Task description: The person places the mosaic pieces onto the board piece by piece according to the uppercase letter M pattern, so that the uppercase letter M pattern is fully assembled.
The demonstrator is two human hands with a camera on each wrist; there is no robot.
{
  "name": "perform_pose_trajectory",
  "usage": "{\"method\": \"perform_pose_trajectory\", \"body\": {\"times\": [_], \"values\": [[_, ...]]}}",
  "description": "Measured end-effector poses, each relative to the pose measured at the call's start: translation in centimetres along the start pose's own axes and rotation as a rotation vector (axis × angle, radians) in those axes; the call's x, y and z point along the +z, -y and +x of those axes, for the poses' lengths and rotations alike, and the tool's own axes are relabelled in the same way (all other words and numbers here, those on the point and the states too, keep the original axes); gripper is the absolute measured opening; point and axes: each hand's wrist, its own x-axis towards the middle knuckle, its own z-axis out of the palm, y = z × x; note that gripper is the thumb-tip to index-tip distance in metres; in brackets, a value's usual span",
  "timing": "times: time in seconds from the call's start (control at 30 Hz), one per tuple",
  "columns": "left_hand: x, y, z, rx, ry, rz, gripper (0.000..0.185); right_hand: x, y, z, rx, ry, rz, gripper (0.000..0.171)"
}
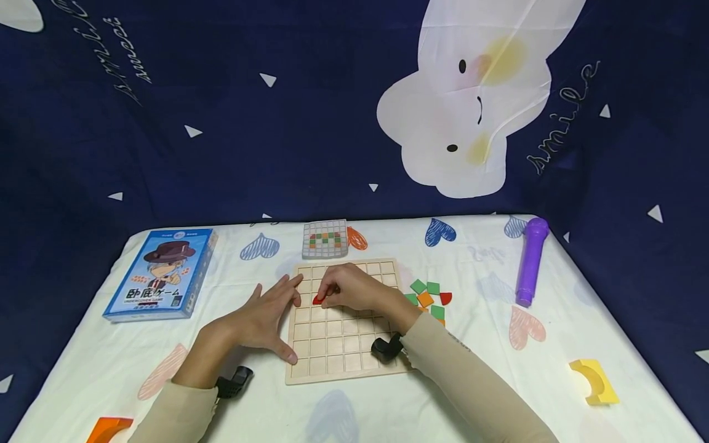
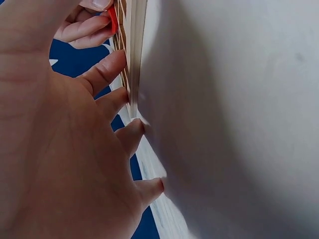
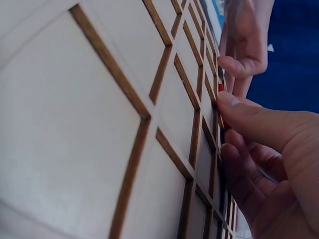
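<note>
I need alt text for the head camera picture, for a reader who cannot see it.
A right hand pinches a red tile over a wooden grid board while the left hand lies flat at the board's left edge. Loose coloured tiles lie to the right, a blue game box to the left.

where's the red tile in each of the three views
Head view: the red tile sits just left of centre, pinched by the right hand over the wooden grid board.
Left wrist view: a red sliver at the top edge, between fingertips beside the board's edge.
Right wrist view: only a small red bit shows right of centre, behind the thumb.
Shared landmark: the wooden grid board, seen in all three.
</note>
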Motion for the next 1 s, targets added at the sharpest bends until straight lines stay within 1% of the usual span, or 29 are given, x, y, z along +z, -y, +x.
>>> {"method": "perform_pose_trajectory", "body": {"times": [0.27, 0.4, 0.8, 1.0], "values": [[-0.09, -0.06, 0.04, 0.003, 0.001, 0.002, 0.091, -0.04, 0.03, 0.19, -0.013, -0.005, 0.005, 0.007], [-0.05, -0.03, 0.06, 0.003, 0.002, 0.003, 0.091, -0.07, 0.11, 0.13, -0.018, -0.005, -0.010, 0.005], [-0.04, -0.20, -0.05, -0.009, 0.000, 0.003, 0.091, 0.10, 0.04, 0.11, -0.019, 0.001, -0.026, 0.005], [0.01, -0.30, 0.03, 0.006, 0.003, -0.019, 0.090, 0.04, -0.08, 0.06, -0.018, 0.003, -0.041, 0.005]]}}
